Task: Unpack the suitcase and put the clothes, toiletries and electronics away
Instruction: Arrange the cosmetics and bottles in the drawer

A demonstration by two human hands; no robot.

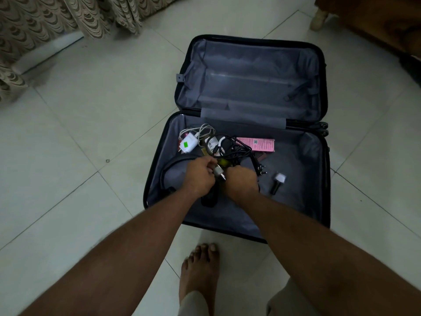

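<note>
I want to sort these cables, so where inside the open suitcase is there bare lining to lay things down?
The far half of the suitcase is bare. In the near half, lining is free right of the small dark bottle and along the near edge. The cables, white charger and pink box crowd the far left.

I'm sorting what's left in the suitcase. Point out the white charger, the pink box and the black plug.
white charger (188,144), head view, its flat face.
pink box (256,144), head view, its top side.
black plug (260,170), head view, its body.
</note>
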